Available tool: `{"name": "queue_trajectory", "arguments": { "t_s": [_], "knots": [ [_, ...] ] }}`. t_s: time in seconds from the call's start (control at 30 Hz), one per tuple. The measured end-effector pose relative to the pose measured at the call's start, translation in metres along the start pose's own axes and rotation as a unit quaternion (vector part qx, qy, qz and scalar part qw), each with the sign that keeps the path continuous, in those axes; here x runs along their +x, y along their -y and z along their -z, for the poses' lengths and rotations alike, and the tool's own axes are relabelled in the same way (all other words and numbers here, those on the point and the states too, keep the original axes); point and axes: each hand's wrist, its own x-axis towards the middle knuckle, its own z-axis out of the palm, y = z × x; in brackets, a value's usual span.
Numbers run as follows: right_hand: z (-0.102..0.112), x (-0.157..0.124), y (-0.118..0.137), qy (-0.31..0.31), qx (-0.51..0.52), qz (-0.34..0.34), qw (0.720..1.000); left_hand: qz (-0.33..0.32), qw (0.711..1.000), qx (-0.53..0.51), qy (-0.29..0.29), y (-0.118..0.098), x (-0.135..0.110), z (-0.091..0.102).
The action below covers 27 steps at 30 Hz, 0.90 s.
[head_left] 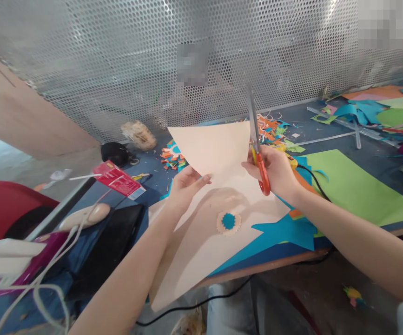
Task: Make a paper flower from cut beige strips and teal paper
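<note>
Bare forearms (128, 270) extend, cream paper (215, 146) between left hand (186, 185), pinching it, and right hand (277, 170), gripping scissors (254, 132).

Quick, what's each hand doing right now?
Left hand: closed, pinching the cream paper.
Right hand: closed, holding the orange-handled scissors; whether it also grips the cream paper can't be told.
</note>
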Motion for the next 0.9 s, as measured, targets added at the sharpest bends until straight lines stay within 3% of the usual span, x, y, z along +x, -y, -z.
{"name": "queue_trajectory", "arguments": {
  "t_s": [0.27,0.47,0.67,0.9],
  "knots": [
    [0.002,-0.001,0.006,0.029,0.072,-0.016,0.997,0.039,0.994,0.077,0.071,-0.003,-0.004,0.009],
    [-0.003,-0.002,-0.005,0.056,0.119,-0.011,0.991,0.038,0.991,0.125,0.04,-0.004,-0.003,0.006],
    [-0.005,0.001,-0.015,0.054,0.121,-0.01,0.991,0.018,0.979,0.187,0.079,-0.007,-0.008,0.004],
    [-0.004,0.001,-0.01,0.037,0.124,-0.012,0.991,-0.025,0.984,0.168,0.049,-0.002,-0.009,0.009]
  ]
}}
